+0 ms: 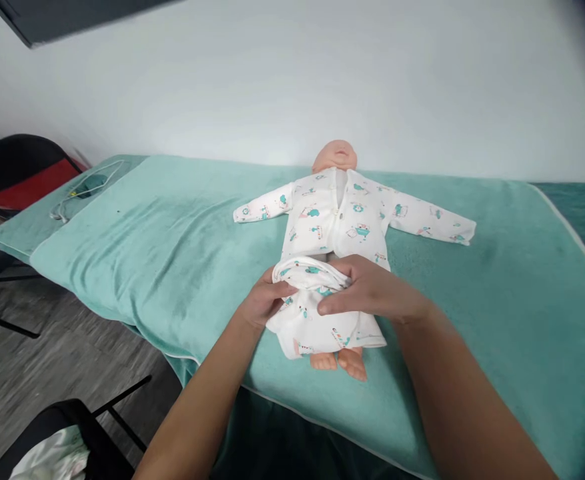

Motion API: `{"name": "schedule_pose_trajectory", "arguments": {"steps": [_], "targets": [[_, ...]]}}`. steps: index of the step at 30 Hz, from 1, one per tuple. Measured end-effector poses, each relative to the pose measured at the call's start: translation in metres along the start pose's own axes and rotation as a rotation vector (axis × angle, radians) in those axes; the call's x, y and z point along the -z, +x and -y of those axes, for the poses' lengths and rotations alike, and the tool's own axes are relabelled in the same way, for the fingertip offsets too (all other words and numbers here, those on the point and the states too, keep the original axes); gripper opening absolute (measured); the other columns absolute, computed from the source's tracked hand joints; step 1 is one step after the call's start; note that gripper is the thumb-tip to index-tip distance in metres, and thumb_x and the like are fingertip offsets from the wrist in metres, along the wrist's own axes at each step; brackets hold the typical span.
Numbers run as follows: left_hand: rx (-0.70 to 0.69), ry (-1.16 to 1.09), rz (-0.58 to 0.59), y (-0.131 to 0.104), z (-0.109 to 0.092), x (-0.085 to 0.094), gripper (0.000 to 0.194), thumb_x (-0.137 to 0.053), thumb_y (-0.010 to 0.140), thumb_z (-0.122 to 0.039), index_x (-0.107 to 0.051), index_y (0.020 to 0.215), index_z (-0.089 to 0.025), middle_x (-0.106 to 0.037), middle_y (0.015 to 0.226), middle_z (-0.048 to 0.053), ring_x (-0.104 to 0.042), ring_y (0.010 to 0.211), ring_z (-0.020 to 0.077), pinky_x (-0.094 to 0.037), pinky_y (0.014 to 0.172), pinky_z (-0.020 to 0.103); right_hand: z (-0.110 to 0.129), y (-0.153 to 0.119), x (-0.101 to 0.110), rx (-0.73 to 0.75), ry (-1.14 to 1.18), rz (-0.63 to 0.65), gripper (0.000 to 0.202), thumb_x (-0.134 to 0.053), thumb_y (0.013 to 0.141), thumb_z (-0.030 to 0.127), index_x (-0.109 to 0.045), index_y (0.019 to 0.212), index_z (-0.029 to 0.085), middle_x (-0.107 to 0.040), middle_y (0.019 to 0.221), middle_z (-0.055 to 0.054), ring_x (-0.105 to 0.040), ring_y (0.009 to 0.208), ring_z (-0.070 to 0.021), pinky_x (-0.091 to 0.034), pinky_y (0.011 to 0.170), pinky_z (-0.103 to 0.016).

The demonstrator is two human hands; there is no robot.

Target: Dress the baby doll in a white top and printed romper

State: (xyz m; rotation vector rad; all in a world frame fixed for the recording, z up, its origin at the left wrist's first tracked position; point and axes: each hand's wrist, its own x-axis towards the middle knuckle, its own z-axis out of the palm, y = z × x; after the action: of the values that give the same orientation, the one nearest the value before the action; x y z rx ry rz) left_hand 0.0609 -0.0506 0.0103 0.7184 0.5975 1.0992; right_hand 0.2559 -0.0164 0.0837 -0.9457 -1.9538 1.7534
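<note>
A baby doll [336, 157] lies on its back on a green towel, head toward the wall. It wears a white printed baby jacket [317, 217] with long sleeves stretched out to both sides. Over its legs are white printed baby pants [317, 330], bunched at the waist; only the feet [351, 363] stick out below. My left hand [267, 297] grips the waistband's left side, thumb on top. On the right side, my right hand [370, 290] holds the waistband, its fingers partly hidden behind the fabric.
The green towel [182, 227] covers a bed against a white wall. At the bed's far left lies a dark green item with a white cord [92, 187]. Black chairs [22, 173] stand at the left, and another chair at lower left bears a printed cloth [55, 457].
</note>
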Motion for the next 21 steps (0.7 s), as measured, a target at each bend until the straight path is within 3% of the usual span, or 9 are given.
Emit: {"name": "schedule_pose_trajectory", "arguments": {"steps": [7, 14, 18, 21], "targets": [[-0.014, 0.018, -0.046, 0.0, -0.003, -0.007, 0.041, -0.085, 0.061, -0.038, -0.069, 0.089, -0.012, -0.073, 0.075, 0.008, -0.071, 0.076, 0.0267, -0.055, 0.068, 0.034, 0.001, 0.002, -0.007, 0.026, 0.052, -0.132, 0.03, -0.069, 0.081, 0.043, -0.072, 0.095, 0.017, -0.069, 0.088, -0.003, -0.063, 0.079, -0.0177, -0.047, 0.069, -0.028], [-0.146, 0.116, -0.212, -0.034, 0.002, -0.04, 0.042, -0.086, 0.065, -0.033, -0.073, 0.099, -0.013, -0.073, 0.081, 0.004, -0.065, 0.07, 0.0164, -0.05, 0.066, 0.026, 0.001, 0.001, -0.005, -0.026, -0.112, -0.231, 0.021, -0.07, 0.075, 0.035, -0.069, 0.089, 0.019, -0.068, 0.088, -0.001, -0.061, 0.08, -0.017, -0.046, 0.068, -0.026], [-0.08, 0.201, -0.233, -0.071, 0.014, -0.067, 0.036, -0.081, 0.075, -0.034, -0.073, 0.104, -0.015, -0.074, 0.088, 0.005, -0.065, 0.076, 0.0163, -0.051, 0.071, 0.026, 0.003, -0.002, -0.002, -0.024, -0.226, -0.133, 0.012, -0.065, 0.069, 0.023, -0.067, 0.08, 0.02, -0.067, 0.083, 0.002, -0.059, 0.079, -0.0158, -0.045, 0.069, -0.025], [-0.051, 0.184, -0.278, -0.095, 0.021, -0.088, 0.035, -0.075, 0.082, -0.036, -0.071, 0.11, -0.016, -0.075, 0.099, 0.007, -0.066, 0.083, 0.0181, -0.051, 0.076, 0.028, 0.003, -0.005, 0.001, -0.046, -0.293, -0.013, 0.018, -0.059, 0.063, 0.016, -0.066, 0.079, 0.021, -0.066, 0.08, 0.003, -0.058, 0.075, -0.0142, -0.043, 0.067, -0.024]]}}
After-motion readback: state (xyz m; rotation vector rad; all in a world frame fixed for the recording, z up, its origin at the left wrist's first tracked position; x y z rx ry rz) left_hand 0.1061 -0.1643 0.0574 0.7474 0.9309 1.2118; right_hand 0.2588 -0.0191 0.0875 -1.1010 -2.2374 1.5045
